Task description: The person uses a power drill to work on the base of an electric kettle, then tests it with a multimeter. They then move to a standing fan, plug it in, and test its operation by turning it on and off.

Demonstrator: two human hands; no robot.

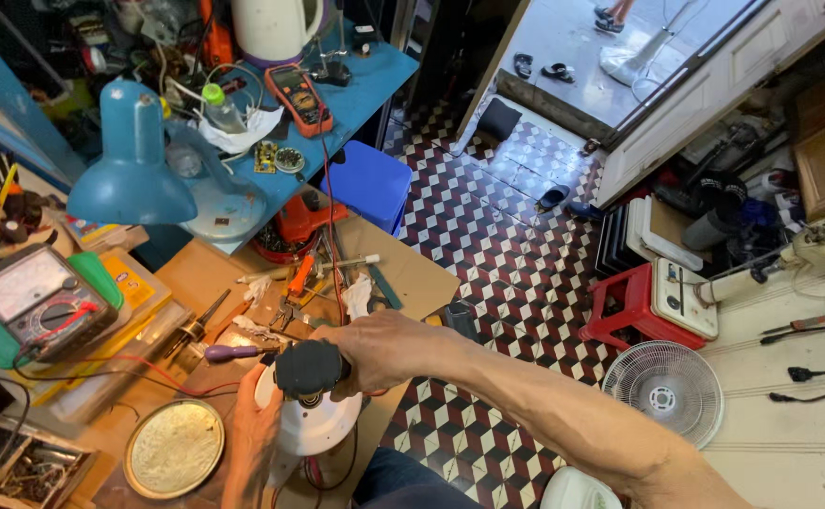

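Head view: steadying white round appliance base (311, 426) at bench (196, 278) edge, left hand (252, 434) fingers cupping its side, right hand (384, 349) fingers clenching black knob-like part (309, 368) atop for leverage.

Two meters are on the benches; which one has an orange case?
The meter on the blue table, beside the white kettle. The other meter, left of the hands, is black on green.
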